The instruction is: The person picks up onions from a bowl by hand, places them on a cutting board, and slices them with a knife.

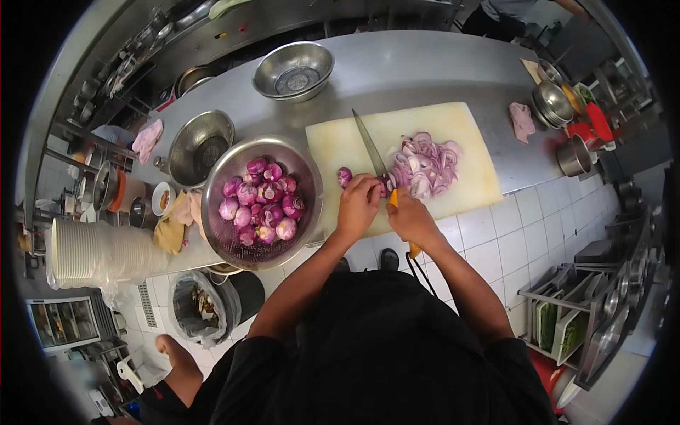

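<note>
While the right hand (413,218) closes its grip round the yellow-handled steel knife (370,145) near centre frame, the left hand (360,203) pins a purple onion (386,186) on the pale, flat cutting board (333,145), beside thin, curved onion slices (426,164).

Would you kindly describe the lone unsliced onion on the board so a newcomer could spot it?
Find the pale cutting board on the steel table. Near its left edge, beyond the left hand, sits one small purple onion, apart and unsliced, unlike the sliced heap.
</note>
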Action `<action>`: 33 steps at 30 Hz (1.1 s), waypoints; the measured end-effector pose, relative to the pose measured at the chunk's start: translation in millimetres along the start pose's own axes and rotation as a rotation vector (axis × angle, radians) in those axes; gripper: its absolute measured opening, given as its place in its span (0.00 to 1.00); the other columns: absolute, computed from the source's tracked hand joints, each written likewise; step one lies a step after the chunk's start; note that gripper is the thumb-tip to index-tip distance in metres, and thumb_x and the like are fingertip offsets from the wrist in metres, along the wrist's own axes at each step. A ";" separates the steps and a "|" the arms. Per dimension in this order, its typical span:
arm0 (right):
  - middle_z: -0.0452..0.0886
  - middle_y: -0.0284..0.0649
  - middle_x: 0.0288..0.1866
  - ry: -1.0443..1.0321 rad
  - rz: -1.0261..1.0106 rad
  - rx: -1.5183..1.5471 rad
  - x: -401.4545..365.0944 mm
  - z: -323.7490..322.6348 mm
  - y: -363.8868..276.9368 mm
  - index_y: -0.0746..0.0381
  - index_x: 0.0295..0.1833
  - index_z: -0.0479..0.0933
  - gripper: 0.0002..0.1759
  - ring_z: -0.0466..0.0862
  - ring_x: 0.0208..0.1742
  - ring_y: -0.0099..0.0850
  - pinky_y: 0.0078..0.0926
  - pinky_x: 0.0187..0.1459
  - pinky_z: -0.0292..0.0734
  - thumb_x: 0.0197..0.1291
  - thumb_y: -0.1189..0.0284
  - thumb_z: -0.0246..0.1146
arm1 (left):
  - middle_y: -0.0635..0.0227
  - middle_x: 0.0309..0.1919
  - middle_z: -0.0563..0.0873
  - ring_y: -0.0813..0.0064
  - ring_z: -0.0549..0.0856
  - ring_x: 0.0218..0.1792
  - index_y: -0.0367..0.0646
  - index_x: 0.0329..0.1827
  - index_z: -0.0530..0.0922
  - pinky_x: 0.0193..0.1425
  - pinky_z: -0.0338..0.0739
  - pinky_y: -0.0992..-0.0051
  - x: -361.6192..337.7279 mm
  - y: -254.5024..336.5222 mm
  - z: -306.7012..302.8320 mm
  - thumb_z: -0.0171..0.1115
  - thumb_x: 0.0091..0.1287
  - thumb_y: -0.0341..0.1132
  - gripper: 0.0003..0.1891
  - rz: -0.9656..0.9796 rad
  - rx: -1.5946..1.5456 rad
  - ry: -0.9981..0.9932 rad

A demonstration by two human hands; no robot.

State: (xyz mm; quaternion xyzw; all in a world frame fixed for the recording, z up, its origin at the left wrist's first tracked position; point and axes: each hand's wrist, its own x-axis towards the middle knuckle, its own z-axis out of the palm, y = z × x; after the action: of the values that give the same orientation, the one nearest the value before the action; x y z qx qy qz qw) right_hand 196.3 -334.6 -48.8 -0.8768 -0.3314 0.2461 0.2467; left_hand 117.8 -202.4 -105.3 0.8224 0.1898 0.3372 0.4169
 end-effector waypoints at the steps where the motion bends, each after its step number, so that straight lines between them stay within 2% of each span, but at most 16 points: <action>1: 0.84 0.67 0.43 -0.004 -0.006 0.005 0.7 -1.9 7.7 0.67 0.58 0.68 0.19 0.84 0.48 0.66 0.61 0.54 0.78 0.69 0.67 0.60 | 0.56 0.46 0.88 0.53 0.88 0.46 0.34 0.44 0.85 0.54 0.83 0.63 -0.1 2.4 -1.6 0.69 0.66 0.25 0.06 -0.008 0.001 -0.006; 2: 0.85 0.66 0.44 -0.009 -0.014 0.009 1.6 -5.1 13.4 0.64 0.60 0.69 0.19 0.85 0.49 0.65 0.61 0.54 0.78 0.68 0.66 0.60 | 0.57 0.46 0.88 0.53 0.88 0.47 0.34 0.44 0.85 0.55 0.83 0.63 1.4 4.3 -3.4 0.68 0.66 0.25 0.06 -0.016 0.003 -0.011; 5: 0.85 0.66 0.44 -0.022 0.120 0.090 -5.8 -17.0 22.5 0.63 0.63 0.69 0.21 0.85 0.48 0.65 0.61 0.54 0.78 0.69 0.65 0.61 | 0.57 0.46 0.88 0.51 0.86 0.52 0.34 0.44 0.86 0.58 0.81 0.62 5.7 12.0 -2.2 0.66 0.66 0.24 0.06 0.168 0.119 0.080; 8: 0.85 0.65 0.45 -0.038 0.102 0.032 -7.1 -24.1 25.8 0.63 0.66 0.68 0.24 0.84 0.50 0.65 0.60 0.55 0.78 0.69 0.65 0.61 | 0.56 0.48 0.88 0.50 0.85 0.56 0.35 0.45 0.87 0.61 0.80 0.61 15.4 8.0 -8.1 0.65 0.64 0.23 0.08 0.364 0.194 -0.146; 11: 0.85 0.65 0.46 -0.021 0.084 0.020 -9.8 -26.1 23.5 0.63 0.66 0.68 0.24 0.84 0.50 0.65 0.60 0.55 0.78 0.70 0.64 0.60 | 0.55 0.45 0.89 0.51 0.86 0.53 0.37 0.43 0.89 0.60 0.81 0.61 26.1 18.2 -20.5 0.65 0.63 0.24 0.09 0.156 0.404 -0.388; 14: 0.85 0.65 0.46 -0.031 0.081 0.038 -16.2 -31.1 14.4 0.63 0.66 0.68 0.24 0.84 0.50 0.65 0.59 0.56 0.78 0.70 0.64 0.60 | 0.54 0.37 0.91 0.57 0.90 0.43 0.38 0.40 0.91 0.53 0.84 0.67 26.5 21.1 -18.5 0.65 0.63 0.27 0.08 -0.061 0.506 -0.269; 17: 0.85 0.66 0.46 -0.054 0.061 0.047 -23.6 -36.7 6.7 0.64 0.66 0.68 0.24 0.84 0.51 0.66 0.60 0.56 0.77 0.70 0.64 0.59 | 0.58 0.31 0.92 0.68 0.92 0.32 0.37 0.38 0.91 0.43 0.85 0.72 19.6 28.6 -18.6 0.65 0.65 0.29 0.08 -0.428 0.147 -0.228; 20: 0.85 0.67 0.46 -0.108 0.065 0.071 -27.4 -37.4 1.3 0.67 0.65 0.68 0.24 0.84 0.51 0.66 0.61 0.56 0.76 0.70 0.64 0.58 | 0.61 0.31 0.94 0.76 0.91 0.30 0.35 0.39 0.91 0.38 0.83 0.76 4.8 17.2 -3.1 0.66 0.66 0.31 0.09 -0.569 -0.112 -0.117; 23: 0.85 0.68 0.44 -0.152 0.073 0.059 -32.7 -45.0 -9.1 0.70 0.64 0.68 0.23 0.84 0.49 0.67 0.62 0.56 0.76 0.70 0.66 0.58 | 0.64 0.33 0.94 0.77 0.91 0.32 0.33 0.40 0.91 0.40 0.83 0.77 0.4 12.2 7.2 0.69 0.66 0.31 0.09 -0.528 -0.165 -0.039; 26: 0.85 0.68 0.42 -0.156 0.071 0.015 -38.0 -51.6 -18.3 0.71 0.63 0.67 0.22 0.84 0.48 0.68 0.62 0.55 0.76 0.71 0.67 0.57 | 0.62 0.33 0.94 0.77 0.90 0.33 0.34 0.42 0.91 0.42 0.83 0.77 0.9 21.0 5.6 0.70 0.65 0.31 0.09 -0.536 -0.146 -0.019; 30: 0.85 0.68 0.41 -0.139 0.083 0.005 -38.6 -44.7 -18.1 0.70 0.61 0.68 0.21 0.84 0.48 0.67 0.62 0.55 0.76 0.70 0.67 0.57 | 0.59 0.37 0.94 0.72 0.91 0.37 0.36 0.42 0.91 0.47 0.84 0.73 0.2 30.6 1.1 0.71 0.64 0.30 0.08 -0.466 -0.117 -0.014; 33: 0.84 0.71 0.40 -0.110 0.017 -0.007 -25.3 -21.0 -0.2 0.73 0.61 0.64 0.22 0.84 0.46 0.69 0.61 0.52 0.77 0.71 0.68 0.57 | 0.56 0.39 0.93 0.67 0.92 0.39 0.36 0.41 0.91 0.48 0.84 0.71 -4.1 26.6 4.6 0.71 0.63 0.29 0.07 -0.382 -0.124 0.026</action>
State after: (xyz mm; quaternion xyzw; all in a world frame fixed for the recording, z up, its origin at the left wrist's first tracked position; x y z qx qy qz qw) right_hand 192.0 -357.8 -26.0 -0.8656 -0.3377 0.2950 0.2230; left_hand 119.0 -222.9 -87.2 0.7398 0.3267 0.2736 0.5207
